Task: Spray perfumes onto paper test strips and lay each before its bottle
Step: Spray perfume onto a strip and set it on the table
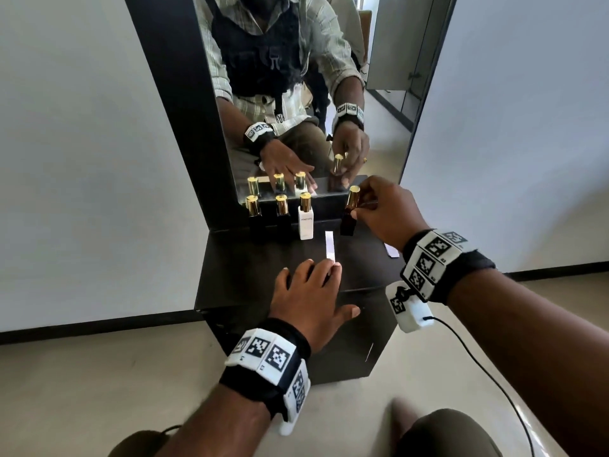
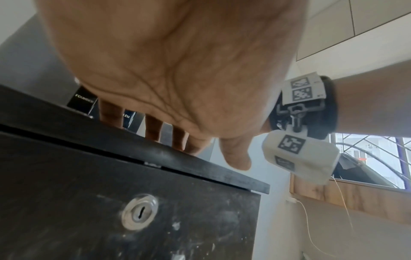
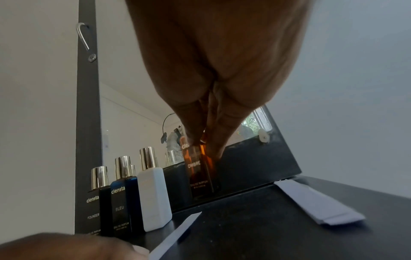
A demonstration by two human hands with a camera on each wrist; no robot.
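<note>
The right hand [image 1: 387,215] is gripping an amber, gold-capped bottle [image 3: 200,174] labelled "OMBRE", standing upright at the back of the black surface [image 1: 359,262]. The left hand [image 1: 308,293], fingers straight and spread, is pressing the near end of a narrow white paper strip [image 1: 330,245]. Black [image 3: 94,202], blue [image 3: 121,204] and white bottles [image 3: 154,193] are standing in a row to the left, spare strips [image 3: 318,202] lying to the right.
</note>
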